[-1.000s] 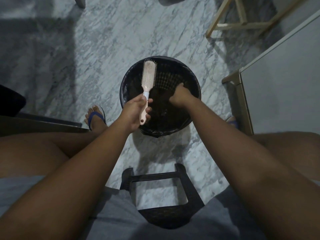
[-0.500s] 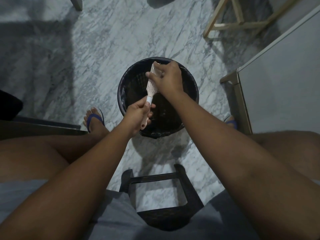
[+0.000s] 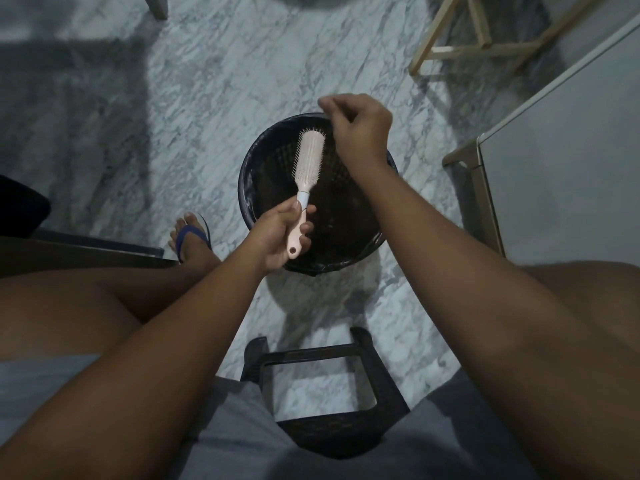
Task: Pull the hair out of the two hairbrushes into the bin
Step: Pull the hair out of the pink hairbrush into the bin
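One view: head camera, looking down past both forearms to the floor
Floor (image 3: 214, 109): grey-white marble pattern, partly in shadow at the left
Cabinet (image 3: 568, 161): pale flat panel at the right edge, standing on the floor, well apart from the bin
Wooden frame (image 3: 485, 46): light timber legs and rails at upper right, on the floor
Stool (image 3: 332, 396): dark plastic, directly under the person, between the knees; its front legs show against the floor
Bin (image 3: 252, 174): round, dark, lattice-walled, lined with a dark bag; stands on the floor ahead of the stool, open at the top; contents too dark to make out
Foot (image 3: 190, 237): in a blue-strapped sandal, on the floor just left of the bin
Right hand (image 3: 360, 126): raised over the far rim of the bin, beyond the brush head and not touching it; grip closed to a pinch, thumb against fingertips; whether any hair is between them cannot be told
Left hand (image 3: 277, 233): at the near rim of the bin; grip wrapped around the brush handle, thumb lying along the pale collar
Hairbrush (image 3: 308, 161): pink, narrow oval head, held over the bin mouth with the head pointing away from the person, bristles turned leftward; hair in the bristles cannot be made out
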Motion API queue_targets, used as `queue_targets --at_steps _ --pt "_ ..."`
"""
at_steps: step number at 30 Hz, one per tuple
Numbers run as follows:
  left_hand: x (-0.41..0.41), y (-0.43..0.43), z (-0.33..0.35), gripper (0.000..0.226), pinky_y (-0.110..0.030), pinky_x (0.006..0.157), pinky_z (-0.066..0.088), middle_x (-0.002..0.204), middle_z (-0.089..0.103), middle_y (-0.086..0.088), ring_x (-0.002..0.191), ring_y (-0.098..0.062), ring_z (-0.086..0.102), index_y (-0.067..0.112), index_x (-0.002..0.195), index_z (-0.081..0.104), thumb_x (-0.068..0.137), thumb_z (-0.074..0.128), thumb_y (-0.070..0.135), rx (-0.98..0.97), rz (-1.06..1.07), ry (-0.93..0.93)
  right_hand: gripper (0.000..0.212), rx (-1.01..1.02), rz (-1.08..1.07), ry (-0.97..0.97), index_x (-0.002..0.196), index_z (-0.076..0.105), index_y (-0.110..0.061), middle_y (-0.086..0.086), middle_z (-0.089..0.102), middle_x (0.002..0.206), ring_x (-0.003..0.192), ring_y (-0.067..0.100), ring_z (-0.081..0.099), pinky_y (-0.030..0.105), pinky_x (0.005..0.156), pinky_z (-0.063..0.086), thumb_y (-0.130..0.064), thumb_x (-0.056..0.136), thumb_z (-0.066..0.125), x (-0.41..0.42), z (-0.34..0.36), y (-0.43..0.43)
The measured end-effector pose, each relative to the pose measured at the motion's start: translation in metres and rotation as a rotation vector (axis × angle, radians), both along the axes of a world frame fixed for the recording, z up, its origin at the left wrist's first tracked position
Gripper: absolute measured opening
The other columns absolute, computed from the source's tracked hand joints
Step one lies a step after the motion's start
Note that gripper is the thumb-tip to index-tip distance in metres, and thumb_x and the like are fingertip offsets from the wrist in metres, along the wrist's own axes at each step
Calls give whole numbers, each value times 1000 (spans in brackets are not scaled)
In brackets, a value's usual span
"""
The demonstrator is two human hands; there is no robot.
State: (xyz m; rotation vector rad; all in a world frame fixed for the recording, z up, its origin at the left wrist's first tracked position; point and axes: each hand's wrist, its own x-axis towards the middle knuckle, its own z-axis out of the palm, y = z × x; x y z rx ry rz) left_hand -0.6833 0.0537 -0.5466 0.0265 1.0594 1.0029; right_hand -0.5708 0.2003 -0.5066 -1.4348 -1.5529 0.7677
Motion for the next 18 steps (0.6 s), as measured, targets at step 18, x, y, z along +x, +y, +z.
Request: queue_targets --at_steps 18 --pt "-15 2 6 31 -27 53 49 98 68 -3 66 -14 56 10 127 56 98 49 18 -81 63 -152 54 -754 359 -603 137 56 -7 16 62 133 124 28 58 29 107 43 -11 85 70 42 -64 -61"
